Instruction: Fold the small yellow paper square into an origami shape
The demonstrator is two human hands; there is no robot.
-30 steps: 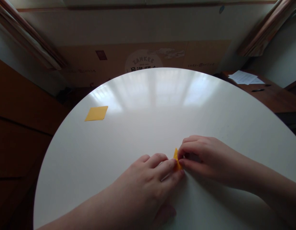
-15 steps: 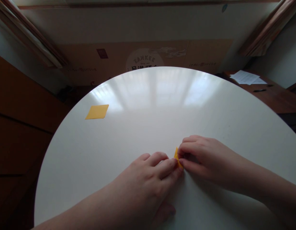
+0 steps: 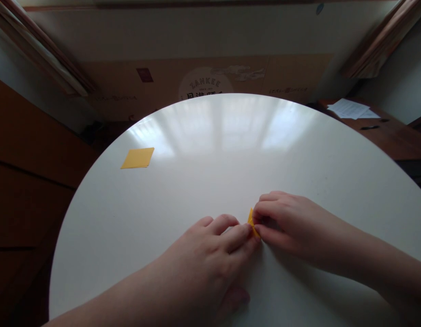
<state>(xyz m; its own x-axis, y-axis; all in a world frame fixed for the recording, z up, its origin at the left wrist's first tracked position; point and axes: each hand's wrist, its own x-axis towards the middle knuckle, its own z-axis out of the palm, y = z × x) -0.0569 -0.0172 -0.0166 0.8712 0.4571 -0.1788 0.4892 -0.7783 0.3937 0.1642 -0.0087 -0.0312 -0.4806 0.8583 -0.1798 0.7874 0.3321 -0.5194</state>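
A small folded piece of yellow paper (image 3: 250, 215) lies on the white round table, mostly covered by fingers. My right hand (image 3: 285, 220) pinches its right side between thumb and bent forefinger. From the left, the fingertips of my left hand (image 3: 210, 254) press on the paper and hold it against the table. The left thumb lies apart, lower down on the tabletop. How the paper is folded under the fingers is hidden.
A stack of yellow square paper (image 3: 137, 158) rests at the left of the table (image 3: 197, 181). Beyond the right edge, white printed sheets (image 3: 350, 109) lie on a brown wooden cabinet (image 3: 401, 136). A printed cardboard panel (image 3: 118, 81) stands behind the table.
Both hands keep their places on the yellow paper. The whole view has shifted very slightly; nothing else visibly differs.
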